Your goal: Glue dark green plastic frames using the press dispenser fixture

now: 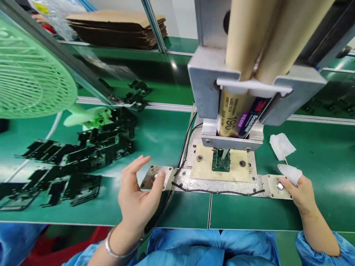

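My left hand (140,197) is open, its thumb and fingers spread around the left metal button plate (148,180) of the fixture. At the right end, the thumb of my right hand (303,194) lies at the silver push button (280,185). A folded white wipe (291,173) is held in the fingers of that hand. Between the hands, a small green circuit board (217,167) rests on a cream base block (238,173). A pale nozzle (225,153) reaches down to the board from a twin adhesive cartridge (230,114), partly hiding it.
Several black parts with boards (88,147) cover the left of the green table. A green fan (33,74) stands over them. Another white wipe (282,146) with a thin stick lies at right. Black cables (187,144) run along the fixture. Flattened cardboard (116,29) is stacked behind.
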Demonstrator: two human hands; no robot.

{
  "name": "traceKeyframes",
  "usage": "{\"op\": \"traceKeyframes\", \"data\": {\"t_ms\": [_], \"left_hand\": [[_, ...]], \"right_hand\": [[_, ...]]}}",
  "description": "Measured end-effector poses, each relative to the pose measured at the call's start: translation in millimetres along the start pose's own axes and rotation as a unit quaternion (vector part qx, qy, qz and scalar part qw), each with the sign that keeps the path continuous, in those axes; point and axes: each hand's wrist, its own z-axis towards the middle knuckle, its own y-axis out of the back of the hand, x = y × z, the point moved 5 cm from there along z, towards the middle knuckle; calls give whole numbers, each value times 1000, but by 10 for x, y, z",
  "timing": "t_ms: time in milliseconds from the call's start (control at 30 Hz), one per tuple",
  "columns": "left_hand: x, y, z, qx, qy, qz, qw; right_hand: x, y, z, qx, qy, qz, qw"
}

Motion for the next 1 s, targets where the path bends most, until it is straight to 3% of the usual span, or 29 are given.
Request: {"op": "traceKeyframes", "data": {"t_ms": [67, 167, 233, 300, 400, 500, 633, 767, 867, 933, 1000], "left_hand": [[-218, -142, 85, 97, -66, 14, 993], [-428, -522, 197, 303, -62, -8, 951], [-534, -766, 245, 393, -56, -13, 918], [-614, -965, 266, 445, -54, -24, 894], [-679, -1129, 265, 461, -30, -73, 884], [-706, -1150, 232, 460, 43, -160, 872], [-708, -1061, 101, 506, 188, -223, 812], [-667, -887, -180, 567, 322, -209, 729], [-723, -751, -417, 590, 394, -263, 654], [-821, -679, -554, 611, 423, -303, 597], [-935, -625, -661, 643, 426, -314, 553]], "right_hand": [[-23, -39, -2, 3, 3, 4, 1000], [-80, -108, -22, 1, -1, 10, 1000], [-102, -137, -33, 0, -3, 14, 1000], [-103, -152, -34, 5, -2, 19, 1000], [-93, -161, -28, 18, 0, 26, 999], [-90, -172, -23, 30, 1, 30, 999], [-71, -198, -13, 42, 5, 34, 999], [-78, -193, 17, 26, 10, 44, 999], [-80, -93, -27, -34, 0, 51, 998], [65, -1, -137, -58, 19, 83, 995], [436, 38, -298, -8, 87, 148, 985]]}}
